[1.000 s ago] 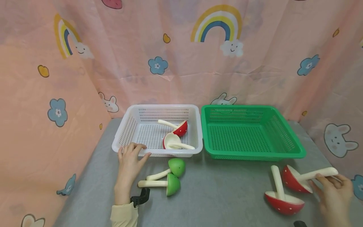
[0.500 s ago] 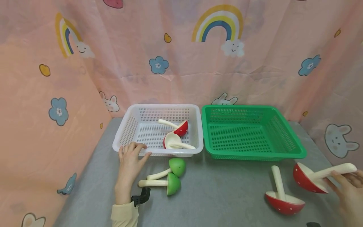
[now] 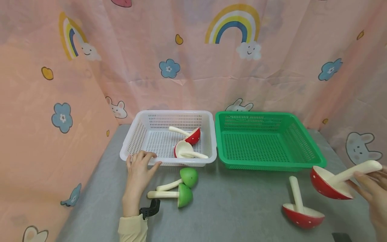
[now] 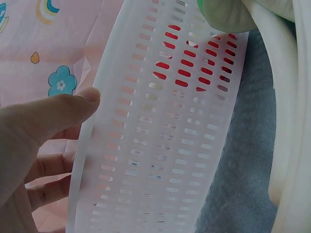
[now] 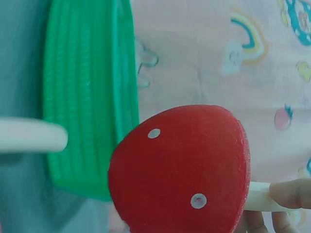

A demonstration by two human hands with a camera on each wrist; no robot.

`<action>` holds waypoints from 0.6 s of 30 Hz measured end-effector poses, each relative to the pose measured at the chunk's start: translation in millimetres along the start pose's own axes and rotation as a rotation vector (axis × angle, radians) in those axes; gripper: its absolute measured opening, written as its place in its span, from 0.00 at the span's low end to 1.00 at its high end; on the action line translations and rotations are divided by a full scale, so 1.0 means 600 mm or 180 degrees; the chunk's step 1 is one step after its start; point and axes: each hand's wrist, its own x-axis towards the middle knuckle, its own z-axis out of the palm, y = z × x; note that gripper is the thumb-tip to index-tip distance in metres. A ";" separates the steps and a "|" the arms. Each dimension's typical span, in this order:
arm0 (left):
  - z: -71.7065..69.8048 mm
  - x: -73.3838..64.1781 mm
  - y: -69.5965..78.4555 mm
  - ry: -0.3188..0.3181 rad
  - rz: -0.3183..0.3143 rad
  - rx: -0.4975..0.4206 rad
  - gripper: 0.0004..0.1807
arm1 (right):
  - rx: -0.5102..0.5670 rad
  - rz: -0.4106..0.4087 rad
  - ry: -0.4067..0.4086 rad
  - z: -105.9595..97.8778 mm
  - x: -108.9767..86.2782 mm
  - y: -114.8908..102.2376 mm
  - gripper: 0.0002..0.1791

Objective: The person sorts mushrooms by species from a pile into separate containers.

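My right hand (image 3: 376, 190) pinches the pale stem of a red toy mushroom (image 3: 325, 184) with white dots, lifted off the table at the far right. Its cap (image 5: 182, 170) fills the middle of the right wrist view. A second red mushroom (image 3: 303, 216) lies below and left of it, stem up. At the front left rim of the white basket (image 3: 181, 161), my left hand (image 3: 138, 173) holds on, thumb outside and fingers over the edge (image 4: 34, 145). Two red mushrooms (image 3: 192, 137) lie inside this basket. Two green mushrooms (image 3: 185, 196) lie in front of it.
A green basket (image 3: 272, 165) stands right of the white one, its slatted floor visible. Both are on a grey table (image 3: 235, 208), with a pink patterned curtain (image 3: 193, 90) behind and at the sides.
My right hand has lifted the red mushroom off the table, moving it right and then up, away from the other red one. My left hand stays at the white basket's rim.
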 end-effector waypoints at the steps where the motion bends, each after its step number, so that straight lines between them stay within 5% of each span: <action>1: 0.000 0.000 0.000 0.0003 0.0001 0.0000 0.15 | 0.0115 -0.0066 -0.0099 0.005 -0.001 -0.002 0.25; 8: -0.002 0.000 -0.001 0.0010 0.0005 0.0000 0.15 | -0.0129 -0.0337 -0.0938 0.044 -0.023 -0.011 0.24; 18: 0.000 0.000 0.000 0.0001 0.0002 0.0017 0.15 | 0.0725 -0.0548 -0.2085 0.113 -0.039 -0.030 0.23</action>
